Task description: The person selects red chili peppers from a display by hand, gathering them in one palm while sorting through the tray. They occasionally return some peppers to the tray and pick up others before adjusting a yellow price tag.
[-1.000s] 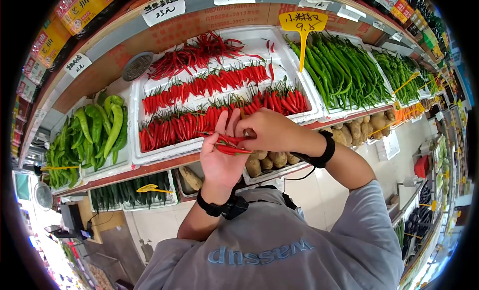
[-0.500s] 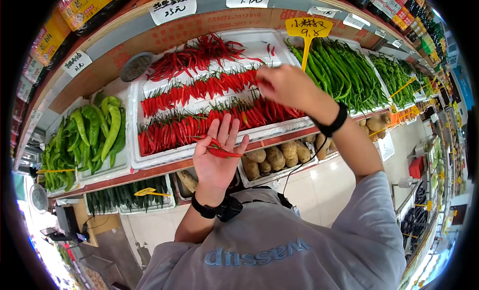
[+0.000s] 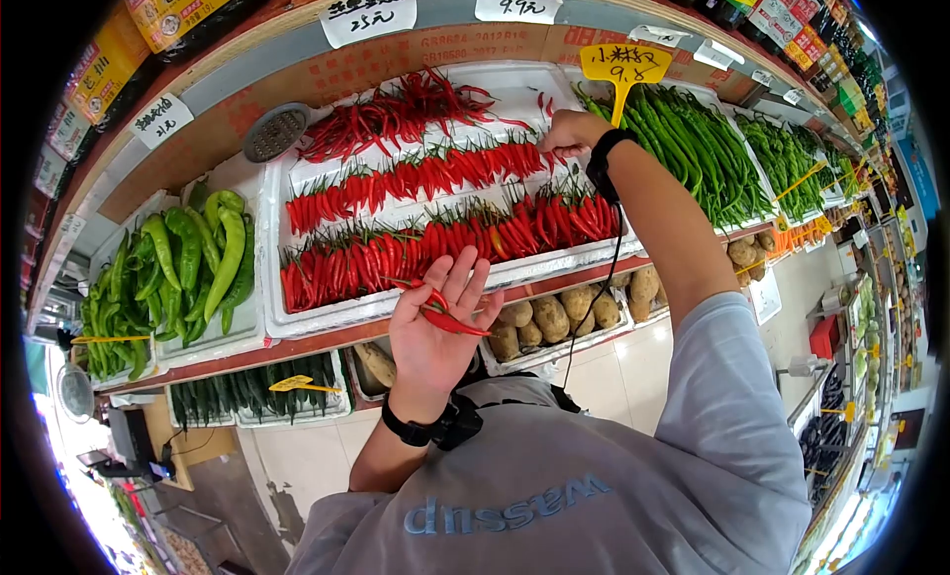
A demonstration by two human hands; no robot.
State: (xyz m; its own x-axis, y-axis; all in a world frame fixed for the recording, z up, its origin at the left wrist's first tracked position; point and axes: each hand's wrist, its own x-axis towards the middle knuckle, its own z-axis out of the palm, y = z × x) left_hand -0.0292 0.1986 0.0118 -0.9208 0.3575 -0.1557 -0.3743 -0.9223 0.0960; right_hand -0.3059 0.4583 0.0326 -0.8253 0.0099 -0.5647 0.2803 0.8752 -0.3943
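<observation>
My left hand (image 3: 432, 328) is palm up in front of the tray, fingers half curled, with red chilies (image 3: 453, 323) lying across its palm. Past the right end of the middle chili row (image 3: 435, 173), my right hand (image 3: 576, 136) has its fingers drawn together, pinching a red chili (image 3: 550, 160) that shows just under the fingertips. Both hands are over or beside a white foam tray (image 3: 396, 310). A front row of upright red chilies (image 3: 416, 243) and a loose heap of thin red chilies (image 3: 396, 115) also lie in it.
Long green peppers (image 3: 683, 144) fill the tray to the right, beneath a yellow price sign (image 3: 625, 64). Larger green peppers (image 3: 188, 258) lie at the left. A metal strainer (image 3: 277, 133) leans behind the tray. Potatoes (image 3: 554, 318) and cucumbers (image 3: 247, 382) sit on the lower shelf.
My right hand has moved right and away from me, to the end of the middle row. My left hand has shifted slightly right and towards me, still holding chilies.
</observation>
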